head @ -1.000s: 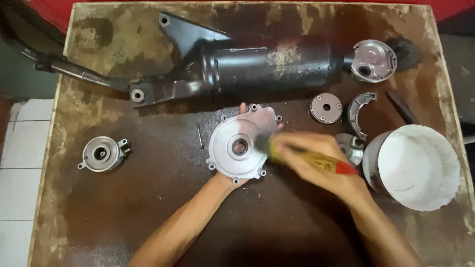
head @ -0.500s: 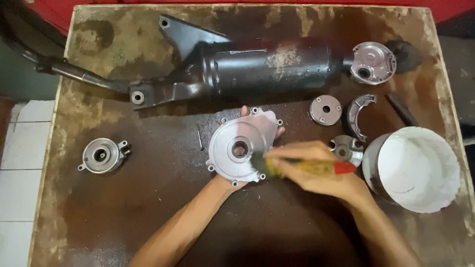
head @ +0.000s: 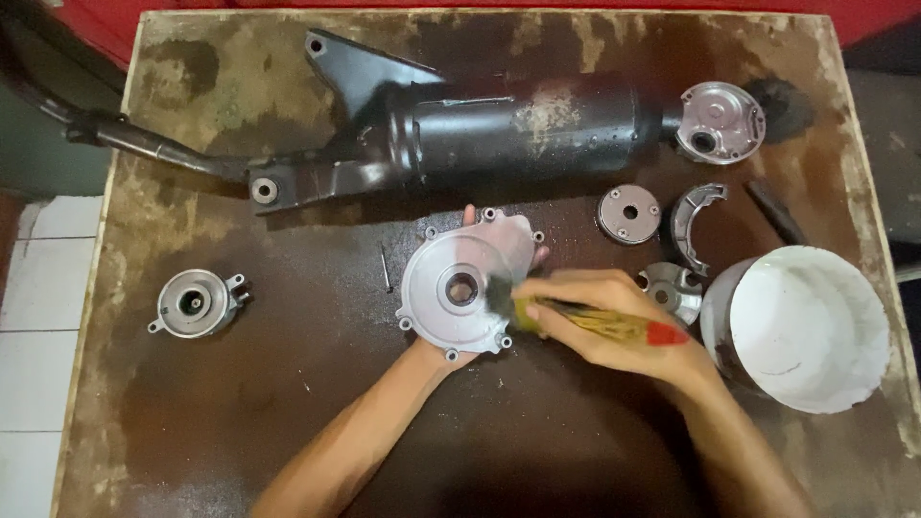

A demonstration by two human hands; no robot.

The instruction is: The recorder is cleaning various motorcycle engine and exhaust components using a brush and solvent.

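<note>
Muffler (head: 499, 129) behind cover (head: 460, 288), white bucket (head: 801, 326) beside right hand (head: 614, 321)

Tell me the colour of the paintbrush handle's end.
Red, tipping the yellowish wooden paintbrush handle; the head view shows it.

A stained brown table (head: 240, 403) carries the parts. Beyond the gripped cover (head: 460, 288) lies a black exhaust (head: 499, 129). Far left of the grip sits a small hub (head: 195, 302); just left, a thin nail (head: 385, 269). Right of the grip stand a white bucket (head: 801, 326), a disc (head: 628, 214), a brake shoe (head: 693, 223) and a round cover (head: 720, 120).
</note>
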